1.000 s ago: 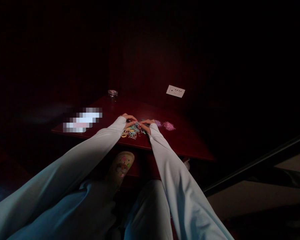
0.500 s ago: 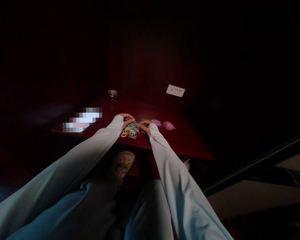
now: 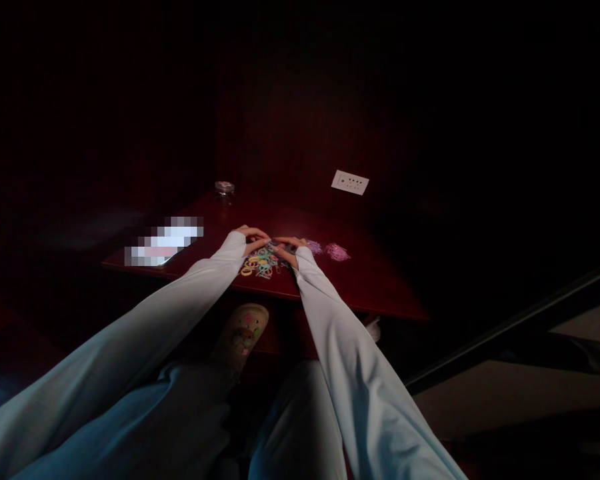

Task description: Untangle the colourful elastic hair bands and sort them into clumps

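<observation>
Closer to the left hand [image 3: 251, 233] the right hand [image 3: 291, 243] has been brought since half a second ago, and their fingertips now almost meet. Behind them a dark reddish wall [image 3: 290, 147] is dimly seen; below it a glossy dark-red tabletop [image 3: 365, 287] is spread. At its left a bright flat rectangle [image 3: 165, 241] is laid (blurred out, so what it is cannot be told). Under the hands and towards the near edge, a loose heap of small multicoloured loops [image 3: 263, 265] is gathered. On the wall a white rectangular socket plate [image 3: 350, 183] is fixed, and at the back left a clear round lidded jar [image 3: 225, 192] is stood. Right of the hands a pink cluster of thin pieces [image 3: 338, 252] is set, with a smaller purple cluster [image 3: 315, 247] just beside the right hand. Both hands' fingers are curled; whether anything is gripped cannot be told. Loops are, it seems, being handled by fingertip; a fine pinch on a single loop is probably called for.
</observation>
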A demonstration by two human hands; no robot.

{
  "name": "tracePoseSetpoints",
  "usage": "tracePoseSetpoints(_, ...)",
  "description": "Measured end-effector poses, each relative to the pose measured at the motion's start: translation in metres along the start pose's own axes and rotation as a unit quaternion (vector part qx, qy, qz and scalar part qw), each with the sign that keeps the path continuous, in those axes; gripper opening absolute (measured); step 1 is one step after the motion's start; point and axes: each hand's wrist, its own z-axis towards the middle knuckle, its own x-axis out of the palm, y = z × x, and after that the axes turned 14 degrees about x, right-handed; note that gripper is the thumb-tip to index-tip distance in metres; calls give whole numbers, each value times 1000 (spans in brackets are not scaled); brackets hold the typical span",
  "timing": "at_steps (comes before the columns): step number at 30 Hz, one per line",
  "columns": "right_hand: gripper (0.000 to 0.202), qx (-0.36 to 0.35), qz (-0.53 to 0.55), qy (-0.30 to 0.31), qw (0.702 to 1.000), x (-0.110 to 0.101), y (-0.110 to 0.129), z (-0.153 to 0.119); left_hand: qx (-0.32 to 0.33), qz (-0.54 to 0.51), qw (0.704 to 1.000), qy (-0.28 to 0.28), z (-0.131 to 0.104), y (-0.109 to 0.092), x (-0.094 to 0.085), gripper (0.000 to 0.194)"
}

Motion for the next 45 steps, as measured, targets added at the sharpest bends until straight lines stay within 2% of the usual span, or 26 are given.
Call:
tracePoseSetpoints(4,24,-1,0,15,1000,6,5,2,0,11,1000,12,0,2,2,33)
tracePoseSetpoints(10,21,-27,-6,1,1000,13,6,3,3,20,1000,24,1,9,3,34)
tracePoseSetpoints(15,21,-44,-24,-13,999,9,0,9,-4,28,999,14,0,5,4,28)
tracePoseSetpoints(17,24,-13,-34,-59,998,1,-4,11,-1,29,1000,-6,-1,3,5,25)
tracePoseSetpoints(20,28,79,-75,-148,983,-13,-10,13,-11,30,999,-36,-3,3,6,25)
tracePoseSetpoints(22,28,120,-127,-176,969,-19,-14,16,-22,32,998,-39,-4,5,7,24)
tracePoseSetpoints(24,28,119,-185,-171,960,-21,-16,20,-28,34,999,-32,-4,7,7,24)
tracePoseSetpoints(28,28,46,-264,-138,954,-13,-20,32,-29,38,999,-20,-3,10,7,25)
tracePoseSetpoints(30,26,30,-279,-132,951,-9,-21,37,-28,40,999,-9,-4,11,7,26)
tracePoseSetpoints(33,25,42,-266,-130,954,-8,-21,40,-32,49,998,-4,-4,13,7,25)
tracePoseSetpoints(38,27,50,-175,-123,976,-13,-20,29,-40,43,998,-18,-3,15,8,23)
tracePoseSetpoints(45,16,32,-152,-61,986,-11,-22,12,-33,35,998,-41,-5,5,4,20)
